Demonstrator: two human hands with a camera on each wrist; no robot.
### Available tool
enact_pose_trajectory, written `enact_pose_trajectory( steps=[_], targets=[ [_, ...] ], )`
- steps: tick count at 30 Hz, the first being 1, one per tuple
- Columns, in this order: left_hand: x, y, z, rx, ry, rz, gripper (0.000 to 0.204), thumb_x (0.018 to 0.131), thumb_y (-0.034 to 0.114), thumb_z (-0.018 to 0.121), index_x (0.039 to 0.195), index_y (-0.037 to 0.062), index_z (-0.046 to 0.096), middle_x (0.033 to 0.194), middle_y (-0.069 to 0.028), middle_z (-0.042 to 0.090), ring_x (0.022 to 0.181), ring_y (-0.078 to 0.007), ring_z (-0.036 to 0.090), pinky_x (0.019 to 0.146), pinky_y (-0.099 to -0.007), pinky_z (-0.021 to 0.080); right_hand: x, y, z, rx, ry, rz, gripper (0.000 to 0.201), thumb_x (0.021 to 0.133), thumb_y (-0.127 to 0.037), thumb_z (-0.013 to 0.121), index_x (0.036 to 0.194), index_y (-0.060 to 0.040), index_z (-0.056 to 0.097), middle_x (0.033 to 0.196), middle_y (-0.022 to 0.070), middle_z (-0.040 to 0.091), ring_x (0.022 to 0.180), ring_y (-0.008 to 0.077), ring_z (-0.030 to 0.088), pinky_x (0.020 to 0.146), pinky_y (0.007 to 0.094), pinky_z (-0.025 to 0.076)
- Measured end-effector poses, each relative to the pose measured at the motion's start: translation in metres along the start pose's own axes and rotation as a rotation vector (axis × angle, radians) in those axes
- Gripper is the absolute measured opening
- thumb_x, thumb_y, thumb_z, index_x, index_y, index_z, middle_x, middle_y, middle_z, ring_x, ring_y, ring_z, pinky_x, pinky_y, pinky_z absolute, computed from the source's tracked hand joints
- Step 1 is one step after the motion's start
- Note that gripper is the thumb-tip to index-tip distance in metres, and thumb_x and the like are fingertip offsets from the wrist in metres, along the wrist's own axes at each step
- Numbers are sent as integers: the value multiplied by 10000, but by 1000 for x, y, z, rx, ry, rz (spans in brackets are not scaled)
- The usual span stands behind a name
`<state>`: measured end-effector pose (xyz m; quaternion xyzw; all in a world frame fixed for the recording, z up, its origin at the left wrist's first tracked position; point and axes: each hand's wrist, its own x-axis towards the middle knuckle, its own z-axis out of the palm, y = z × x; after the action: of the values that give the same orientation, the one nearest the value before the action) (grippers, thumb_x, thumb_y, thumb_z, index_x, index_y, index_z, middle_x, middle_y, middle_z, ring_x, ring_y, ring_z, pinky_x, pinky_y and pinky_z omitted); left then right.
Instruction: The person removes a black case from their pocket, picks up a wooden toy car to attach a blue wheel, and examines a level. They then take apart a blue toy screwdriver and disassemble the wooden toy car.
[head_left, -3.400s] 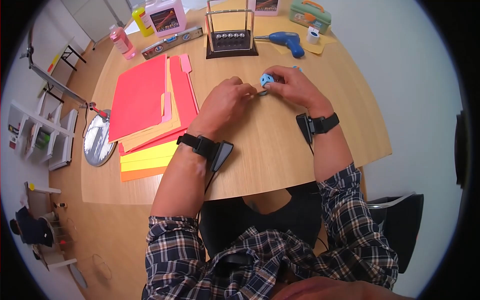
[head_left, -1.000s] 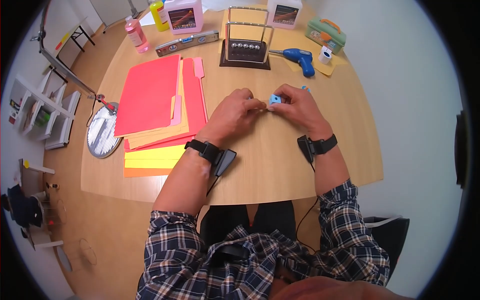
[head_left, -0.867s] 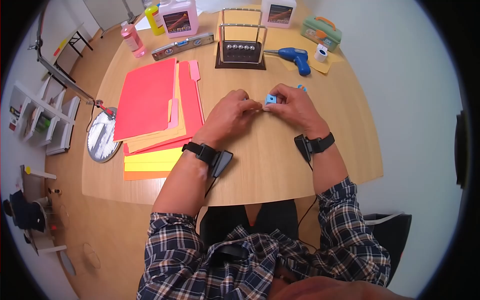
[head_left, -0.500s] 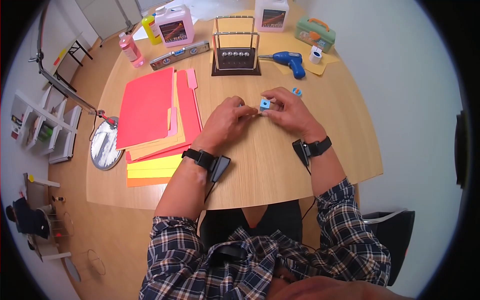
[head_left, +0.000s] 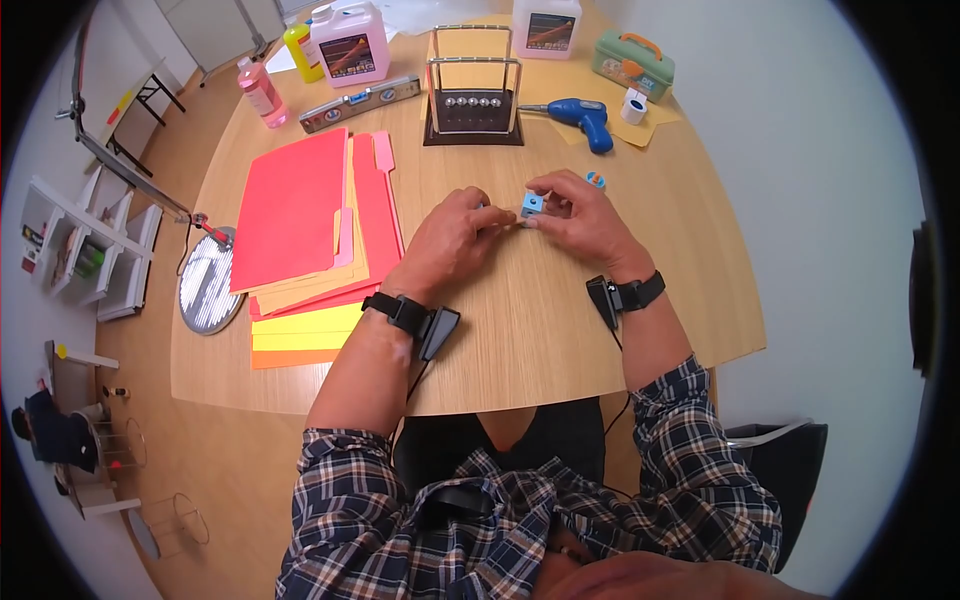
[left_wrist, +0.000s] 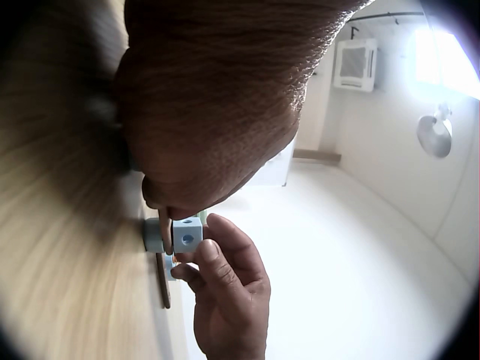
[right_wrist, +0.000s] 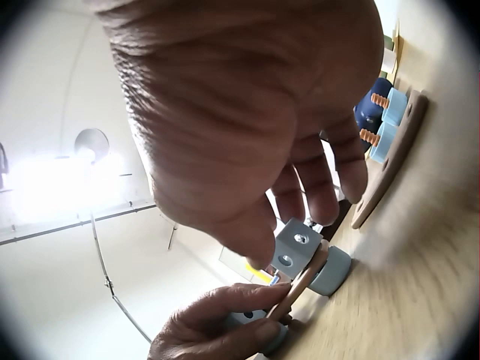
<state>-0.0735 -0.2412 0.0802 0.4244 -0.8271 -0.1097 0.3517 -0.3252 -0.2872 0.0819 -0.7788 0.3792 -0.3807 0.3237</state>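
Observation:
In the head view my left hand [head_left: 450, 240] and right hand [head_left: 592, 228] meet over the table. My right thumb and fingertips pinch a light blue cube block [head_left: 533, 205] with round holes. The left thumb and fingers grip a thin brown strip [right_wrist: 304, 283], which lies between the cube and a blue-grey wheel [right_wrist: 332, 271] in the right wrist view. Another blue-grey block [right_wrist: 246, 319] is partly hidden by the left fingers. Beyond the right hand, a second brown strip with holes [right_wrist: 397, 165] lies beside two light blue wheels [right_wrist: 384, 142] with orange screws.
A stack of red and yellow folders [head_left: 290, 210] lies at the left. Behind stand a Newton's cradle [head_left: 473, 115], a spirit level [head_left: 360, 103], a blue drill [head_left: 585, 118], a green toolbox [head_left: 635, 65], a white roll [head_left: 634, 106] and bottles, including a pink one [head_left: 262, 95].
The cube was tilted in the right fingers over the strip's end; now it sits squarer there, still pinched. Both hands stay close together, and the head view has shifted.

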Motion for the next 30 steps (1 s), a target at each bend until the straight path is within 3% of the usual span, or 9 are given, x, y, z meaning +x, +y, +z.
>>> enact_pose_trajectory(
  steps=[5, 9, 11, 14, 18, 24, 26, 30],
  targets=[
    [1, 1, -1, 2, -16, -8, 188, 960, 97, 779, 1141, 124, 820, 960, -134, 648, 923, -339, 659, 806, -434, 544, 1, 3, -1, -8, -94, 133, 303, 901, -134, 860, 1159, -10, 761, 1079, 103, 731, 954, 228, 708, 866, 344, 566],
    [1, 2, 0, -12, -1, -23, 138, 953, 129, 774, 1081, 136, 826, 931, -125, 635, 944, -350, 652, 829, -456, 532, 1, 2, -1, -7, -98, 117, 276, 913, -130, 850, 1144, -7, 762, 1076, 113, 731, 988, 231, 718, 891, 341, 569],
    [1, 2, 0, -10, -7, -28, 138, 956, 133, 772, 1082, 136, 827, 934, -125, 636, 944, -352, 652, 830, -457, 533, 1, 6, 0, 33, -106, 79, 233, 943, -62, 818, 1155, -4, 741, 1065, 52, 695, 965, 150, 677, 867, 296, 552],
    [0, 1, 0, -11, -13, -40, 135, 961, 142, 766, 1081, 135, 828, 940, -127, 641, 948, -354, 654, 834, -458, 536, 1, 7, 1, 164, -105, 120, 238, 940, -85, 829, 1140, 14, 746, 1066, 79, 726, 1010, 180, 713, 902, 314, 570],
    [-2, 0, 0, -13, -11, -47, 129, 969, 156, 757, 1072, 134, 832, 950, -127, 648, 962, -355, 658, 842, -457, 540, 0, 9, 4, 214, -100, 132, 262, 933, -89, 846, 1150, 11, 739, 1063, 64, 725, 1003, 156, 706, 899, 304, 574],
    [-2, -1, 0, 5, -10, -56, 132, 967, 154, 758, 1072, 137, 836, 954, -124, 653, 976, -353, 658, 850, -453, 542, 0, 15, -3, 76, -58, 220, 210, 914, -163, 896, 952, -11, 756, 822, 9, 689, 795, 98, 635, 734, 285, 521],
    [-1, -1, 0, 3, -13, -57, 133, 966, 153, 759, 1073, 138, 837, 953, -124, 652, 974, -352, 658, 849, -453, 541, 0, 12, -10, 44, -73, 117, 251, 921, -198, 903, 876, -10, 743, 753, -9, 657, 742, 87, 594, 692, 279, 482],
    [-1, 1, 0, -11, -17, -63, 140, 962, 147, 763, 1080, 143, 840, 948, -123, 649, 966, -349, 656, 845, -451, 539, 2, 5, -9, 35, 59, 121, 251, 947, -230, 885, 921, -11, 764, 778, 12, 669, 756, 99, 607, 709, 283, 502]
  ],
)
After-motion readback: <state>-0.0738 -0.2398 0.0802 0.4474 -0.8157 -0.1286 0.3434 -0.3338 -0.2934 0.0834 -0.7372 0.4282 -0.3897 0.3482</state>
